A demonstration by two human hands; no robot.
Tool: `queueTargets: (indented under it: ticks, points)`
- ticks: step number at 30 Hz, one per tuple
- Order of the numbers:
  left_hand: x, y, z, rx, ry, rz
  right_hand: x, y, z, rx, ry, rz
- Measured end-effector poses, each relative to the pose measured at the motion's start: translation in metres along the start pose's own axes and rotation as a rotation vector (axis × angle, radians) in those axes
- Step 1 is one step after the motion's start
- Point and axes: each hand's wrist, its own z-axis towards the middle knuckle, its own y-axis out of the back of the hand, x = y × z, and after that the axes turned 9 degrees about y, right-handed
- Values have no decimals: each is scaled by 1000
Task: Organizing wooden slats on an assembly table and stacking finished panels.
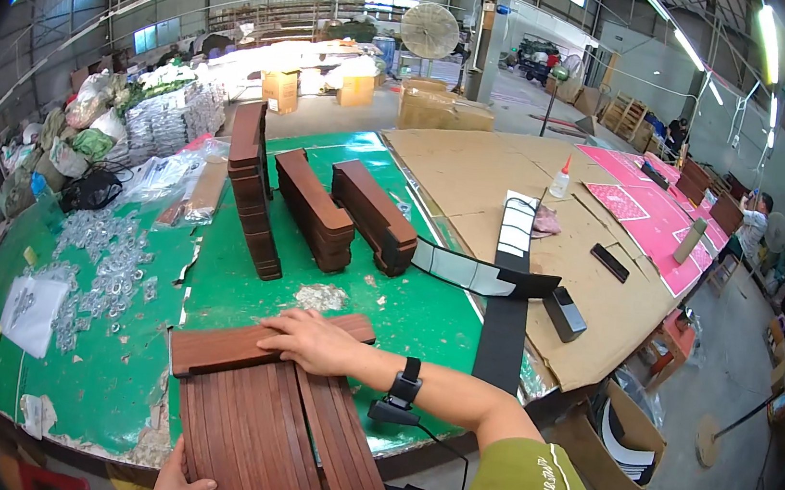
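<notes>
Green tabletop (421, 331), near edge (83, 451), hands (312, 342) on strips (246, 427)

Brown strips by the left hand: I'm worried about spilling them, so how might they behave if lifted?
The brown strips would likely slip apart, since they lie as many narrow pieces with a dark gap between two groups. They look fairly stiff, their long edges running straight.

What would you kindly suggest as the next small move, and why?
Probably nudge the narrower group of brown strips leftward against the wider group, because a dark gap separates them. The left hand is at the wider group's left edge and might brace it, while the right hand, resting on the crosswise brown bundle, seems near enough to push.
</notes>
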Motion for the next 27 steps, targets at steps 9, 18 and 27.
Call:
queueTargets:
  ticks: [9,18,27]
  points:
    - [19,13,-2,14,-112,28,23,47,30,-288,137,-135]
    - [23,14,4,-111,-125,371,10,3,5,45,-39,-92]
    - [40,0,-39,-251,-268,268,38,36,-13,-139,-47,-156]
